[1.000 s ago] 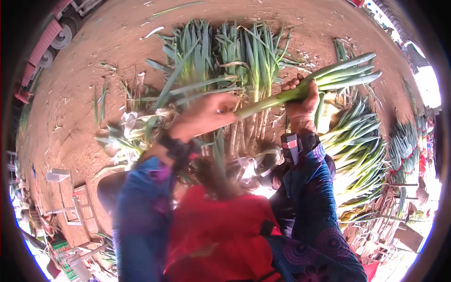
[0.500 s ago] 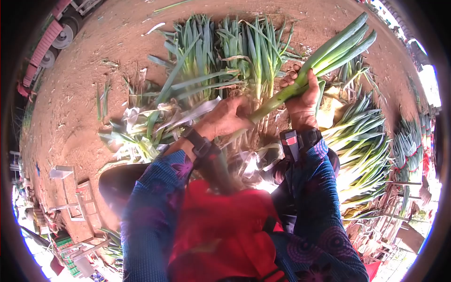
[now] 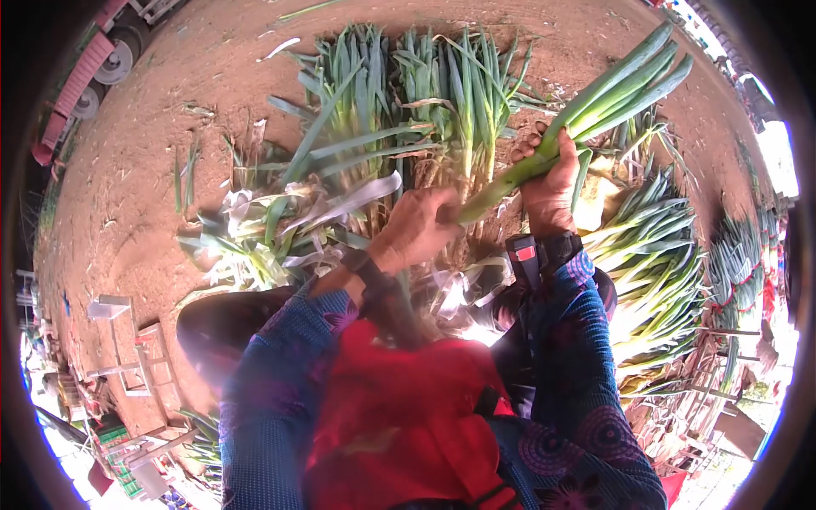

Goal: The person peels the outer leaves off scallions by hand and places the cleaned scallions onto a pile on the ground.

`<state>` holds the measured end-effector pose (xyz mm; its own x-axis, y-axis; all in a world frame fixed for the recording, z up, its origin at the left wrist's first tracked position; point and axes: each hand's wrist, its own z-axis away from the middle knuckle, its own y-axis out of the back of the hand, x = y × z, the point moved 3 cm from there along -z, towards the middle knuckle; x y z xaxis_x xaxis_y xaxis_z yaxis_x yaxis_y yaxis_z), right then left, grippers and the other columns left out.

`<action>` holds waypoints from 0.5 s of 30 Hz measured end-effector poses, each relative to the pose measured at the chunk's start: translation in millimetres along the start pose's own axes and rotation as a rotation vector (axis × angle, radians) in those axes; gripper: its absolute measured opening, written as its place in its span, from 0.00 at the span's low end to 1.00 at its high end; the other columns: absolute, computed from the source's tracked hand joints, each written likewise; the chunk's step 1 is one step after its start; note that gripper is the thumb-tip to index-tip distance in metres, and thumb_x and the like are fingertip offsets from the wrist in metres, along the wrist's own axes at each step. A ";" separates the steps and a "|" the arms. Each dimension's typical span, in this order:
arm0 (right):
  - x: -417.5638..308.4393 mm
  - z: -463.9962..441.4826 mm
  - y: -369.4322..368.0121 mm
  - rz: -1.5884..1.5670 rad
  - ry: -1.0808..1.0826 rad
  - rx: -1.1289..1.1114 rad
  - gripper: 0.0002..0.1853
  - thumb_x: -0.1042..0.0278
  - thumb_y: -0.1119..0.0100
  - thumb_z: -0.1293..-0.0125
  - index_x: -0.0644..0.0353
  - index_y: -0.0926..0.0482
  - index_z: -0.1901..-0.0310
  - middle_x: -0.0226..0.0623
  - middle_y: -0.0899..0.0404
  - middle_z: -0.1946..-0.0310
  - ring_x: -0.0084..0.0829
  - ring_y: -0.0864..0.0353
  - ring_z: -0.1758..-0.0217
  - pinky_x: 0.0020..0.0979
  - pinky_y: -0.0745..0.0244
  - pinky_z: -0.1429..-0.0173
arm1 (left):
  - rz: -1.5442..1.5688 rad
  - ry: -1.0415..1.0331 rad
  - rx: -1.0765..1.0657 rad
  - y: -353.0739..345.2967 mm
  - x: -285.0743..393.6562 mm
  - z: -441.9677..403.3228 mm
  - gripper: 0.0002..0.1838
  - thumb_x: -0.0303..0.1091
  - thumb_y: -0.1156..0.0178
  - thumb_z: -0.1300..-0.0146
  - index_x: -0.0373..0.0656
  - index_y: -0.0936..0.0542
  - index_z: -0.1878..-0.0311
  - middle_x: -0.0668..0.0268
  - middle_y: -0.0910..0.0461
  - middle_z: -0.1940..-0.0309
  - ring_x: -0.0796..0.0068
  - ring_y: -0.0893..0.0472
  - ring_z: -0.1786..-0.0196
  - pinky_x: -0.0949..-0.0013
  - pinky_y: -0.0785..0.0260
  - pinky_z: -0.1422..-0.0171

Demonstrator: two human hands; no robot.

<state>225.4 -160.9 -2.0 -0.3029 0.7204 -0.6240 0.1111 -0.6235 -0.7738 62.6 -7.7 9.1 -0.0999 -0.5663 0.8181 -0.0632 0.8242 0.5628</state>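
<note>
My right hand [image 3: 552,189] is wrapped round the stem of a large green onion [image 3: 619,92]. Its green leaves fan out to the upper right, and the paler stem slants down to the left. At the stem's lower end, my left hand [image 3: 416,225] is closed, fingers curled against it; its fingertips are partly hidden and slightly blurred. Behind both hands, upright bunches of green onions [image 3: 365,93] stand on the dirt. Peeled pale leaves and trimmings [image 3: 246,246] lie in a heap left of my left hand.
A large pile of green onions [image 3: 654,280] lies to my right, with tied bundles [image 3: 738,263] beyond it. A metal frame [image 3: 140,365] is at the lower left. Vehicle wheels [image 3: 119,64] show at the upper left. My knees flank a red apron [image 3: 408,416].
My left hand has shifted slightly right and down beside the stem's lower end. The green onion and my right hand have moved a little to the right.
</note>
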 end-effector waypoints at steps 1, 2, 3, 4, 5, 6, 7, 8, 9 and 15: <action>-0.4 -1.5 2.4 -0.014 -0.010 0.017 0.19 0.49 0.47 0.35 0.59 0.28 0.58 0.30 0.32 0.74 0.27 0.33 0.72 0.31 0.34 0.66 | 0.053 0.008 0.015 1.0 -1.7 1.1 0.12 0.33 0.32 0.47 0.39 0.24 0.64 0.64 0.21 0.68 0.73 0.22 0.69 0.67 0.27 0.61; -1.5 -2.9 5.5 -0.010 -0.005 0.042 0.18 0.49 0.47 0.35 0.58 0.28 0.59 0.30 0.32 0.74 0.27 0.33 0.72 0.31 0.34 0.66 | 0.107 0.016 0.029 1.9 -4.7 3.2 0.13 0.34 0.32 0.47 0.39 0.24 0.64 0.64 0.20 0.67 0.73 0.22 0.68 0.67 0.27 0.60; -2.2 -4.1 8.3 -0.005 -0.002 0.068 0.18 0.49 0.47 0.35 0.58 0.28 0.59 0.29 0.32 0.74 0.27 0.34 0.73 0.31 0.34 0.66 | 0.161 0.025 0.041 5.1 -4.2 5.7 0.13 0.34 0.32 0.47 0.40 0.24 0.63 0.65 0.20 0.66 0.74 0.22 0.67 0.68 0.27 0.59; -2.4 -5.0 11.5 -0.002 0.001 0.096 0.18 0.50 0.48 0.34 0.58 0.28 0.59 0.29 0.32 0.74 0.27 0.34 0.73 0.31 0.34 0.66 | 0.260 0.106 0.080 10.6 -7.0 9.6 0.13 0.35 0.32 0.46 0.40 0.24 0.62 0.65 0.20 0.66 0.74 0.23 0.66 0.68 0.27 0.57; -3.9 -5.3 14.7 -0.003 0.026 0.105 0.17 0.50 0.48 0.34 0.58 0.28 0.61 0.29 0.32 0.75 0.27 0.34 0.73 0.31 0.34 0.67 | 0.357 0.191 0.119 17.8 -10.2 15.3 0.13 0.35 0.32 0.45 0.40 0.24 0.61 0.65 0.20 0.65 0.75 0.23 0.65 0.68 0.27 0.56; -5.6 -6.8 17.7 -0.002 0.032 0.105 0.17 0.50 0.47 0.34 0.59 0.29 0.62 0.29 0.32 0.75 0.27 0.34 0.74 0.31 0.35 0.67 | 0.452 0.277 0.161 26.0 -13.9 21.7 0.13 0.36 0.32 0.44 0.41 0.24 0.61 0.65 0.20 0.64 0.75 0.23 0.64 0.68 0.27 0.55; -6.8 -10.5 22.8 -0.017 0.024 0.102 0.18 0.50 0.46 0.35 0.59 0.28 0.62 0.29 0.32 0.75 0.26 0.34 0.74 0.31 0.35 0.67 | 0.426 0.290 0.212 35.7 -22.4 25.7 0.13 0.36 0.34 0.42 0.41 0.24 0.59 0.64 0.21 0.63 0.74 0.22 0.58 0.67 0.28 0.51; -7.4 -13.4 27.7 -0.033 0.015 0.097 0.18 0.49 0.45 0.35 0.59 0.28 0.62 0.29 0.32 0.75 0.26 0.34 0.74 0.31 0.35 0.67 | 0.627 0.323 0.278 42.2 -29.9 32.0 0.12 0.36 0.35 0.40 0.42 0.25 0.58 0.64 0.21 0.62 0.70 0.21 0.57 0.65 0.27 0.50; -8.7 -13.6 29.5 -0.011 0.026 0.116 0.19 0.49 0.44 0.36 0.59 0.28 0.61 0.29 0.33 0.75 0.26 0.34 0.74 0.31 0.35 0.66 | 0.827 0.354 0.345 48.7 -33.2 38.1 0.11 0.35 0.36 0.39 0.42 0.25 0.58 0.65 0.21 0.62 0.67 0.20 0.56 0.62 0.26 0.49; -19.6 -17.6 37.4 0.011 0.040 0.059 0.18 0.49 0.43 0.37 0.58 0.28 0.62 0.29 0.32 0.75 0.26 0.34 0.74 0.33 0.35 0.64 | 1.264 0.374 0.725 103.7 -97.9 81.3 0.06 0.33 0.40 0.35 0.44 0.26 0.63 0.68 0.24 0.74 0.73 0.22 0.68 0.66 0.27 0.63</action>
<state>252.1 -193.0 -20.7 -0.2643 0.7242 -0.6370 0.0574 -0.6475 -0.7599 -15.0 133.6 -22.2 -0.2175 0.6233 0.7511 -0.6066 0.5165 -0.6043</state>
